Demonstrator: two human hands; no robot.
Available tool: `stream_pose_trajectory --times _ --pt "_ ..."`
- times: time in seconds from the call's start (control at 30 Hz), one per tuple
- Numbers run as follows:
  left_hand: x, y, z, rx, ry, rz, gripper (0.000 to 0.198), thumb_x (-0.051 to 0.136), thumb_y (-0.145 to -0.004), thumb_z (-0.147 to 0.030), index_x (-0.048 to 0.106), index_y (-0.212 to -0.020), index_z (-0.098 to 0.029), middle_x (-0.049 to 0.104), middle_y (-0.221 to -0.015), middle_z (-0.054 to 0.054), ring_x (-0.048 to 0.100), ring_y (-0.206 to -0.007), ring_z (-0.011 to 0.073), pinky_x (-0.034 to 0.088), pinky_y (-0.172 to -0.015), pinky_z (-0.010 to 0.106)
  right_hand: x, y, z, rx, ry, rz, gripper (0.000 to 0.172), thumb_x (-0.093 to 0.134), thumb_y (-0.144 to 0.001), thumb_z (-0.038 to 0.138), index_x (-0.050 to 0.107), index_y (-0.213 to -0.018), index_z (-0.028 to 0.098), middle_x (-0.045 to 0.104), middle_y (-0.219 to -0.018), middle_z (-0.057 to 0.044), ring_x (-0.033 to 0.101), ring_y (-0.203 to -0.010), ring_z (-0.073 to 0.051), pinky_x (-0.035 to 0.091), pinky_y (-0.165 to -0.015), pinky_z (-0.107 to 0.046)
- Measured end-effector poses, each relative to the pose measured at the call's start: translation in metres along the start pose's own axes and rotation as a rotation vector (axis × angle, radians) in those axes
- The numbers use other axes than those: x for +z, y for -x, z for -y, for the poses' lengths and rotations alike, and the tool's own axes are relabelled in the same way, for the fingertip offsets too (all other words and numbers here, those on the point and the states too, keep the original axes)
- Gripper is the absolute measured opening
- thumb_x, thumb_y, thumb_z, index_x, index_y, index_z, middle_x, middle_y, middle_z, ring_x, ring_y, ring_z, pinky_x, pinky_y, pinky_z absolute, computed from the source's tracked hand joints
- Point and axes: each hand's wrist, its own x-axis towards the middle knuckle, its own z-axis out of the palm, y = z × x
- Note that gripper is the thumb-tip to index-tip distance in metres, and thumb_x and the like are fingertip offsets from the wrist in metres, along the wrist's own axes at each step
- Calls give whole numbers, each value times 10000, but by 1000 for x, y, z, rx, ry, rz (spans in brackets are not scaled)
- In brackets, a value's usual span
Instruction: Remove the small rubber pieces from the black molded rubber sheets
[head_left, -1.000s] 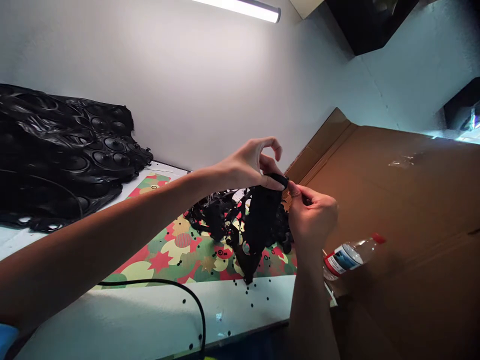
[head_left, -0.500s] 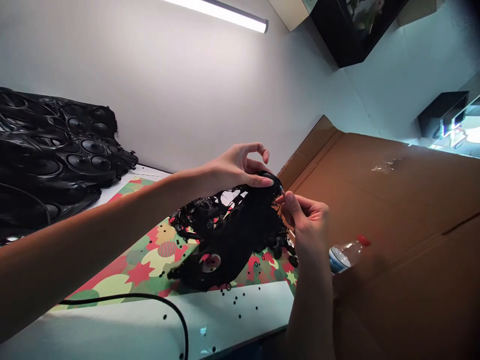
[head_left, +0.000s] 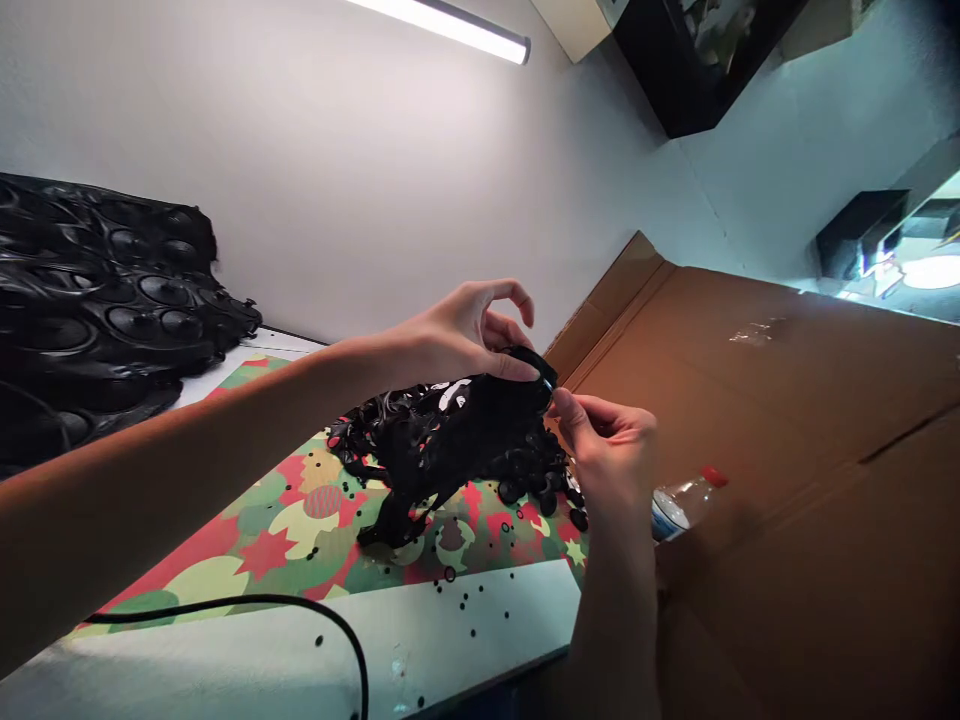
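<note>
Above the table, my left hand [head_left: 469, 335] pinches the top edge of a black rubber sheet [head_left: 465, 435] punched full of round holes. Its lower end droops onto the flowered mat [head_left: 300, 520]. My right hand [head_left: 611, 450] is closed on the same top corner of the sheet, fingertips meeting those of the left hand. Loose black rubber rings [head_left: 544, 480] lie heaped on the mat just under and behind the sheet.
A stack of black moulded rubber sheets [head_left: 97, 320] lies at the far left against the wall. A large brown cardboard box [head_left: 787, 430] fills the right, with a plastic water bottle [head_left: 679, 505] beside it. A black cable [head_left: 300, 615] crosses the white tabletop [head_left: 465, 625].
The hanging sheet has swung from upright to lying leftward and low over the mat. Both hands stayed pinched on its top corner and shifted slightly left.
</note>
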Motion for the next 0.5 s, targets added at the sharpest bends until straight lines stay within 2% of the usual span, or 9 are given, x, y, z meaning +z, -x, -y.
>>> stream_pose_trajectory --times 0.17,0.23,0.33,0.43,0.5 --pt "2 -6 14 15 96 -2 571 996 -655 -256 544 -1003 -233 788 -904 14 709 -811 143 518 -725 273 11 2 9 -111 475 -243 475 725 -986 620 914 -874 198 683 -604 -67 492 -528 -182 282 -543 -330" --pt "3 -8 18 -24 111 50 549 992 -677 -258 566 -1021 -228 788 -899 18 716 -819 145 520 -717 259 18 0 7 -133 593 -239 438 683 -1022 582 925 -920 230 759 -702 -104 539 -572 -207 268 -570 -344" --pt "-1 -7 22 -78 137 103 544 997 -679 -246 612 -1064 -233 782 -924 19 718 -817 154 516 -673 245 24 -7 4 -123 667 -232 440 654 -1040 601 926 -935 271 780 -734 -113 566 -613 -226 260 -592 -341" --pt "-5 -5 24 -109 192 179 550 1015 -662 -218 652 -1075 -234 764 -925 12 703 -781 146 521 -643 239 26 -12 5 -94 669 -240 438 666 -1028 612 924 -914 277 782 -747 -110 584 -646 -232 267 -600 -333" --pt "-7 -4 26 -135 251 152 535 1027 -666 -227 647 -1043 -236 761 -918 7 694 -760 141 524 -629 233 25 -16 5 -79 597 -189 455 665 -1025 620 918 -894 265 773 -732 -92 589 -649 -223 286 -593 -323"
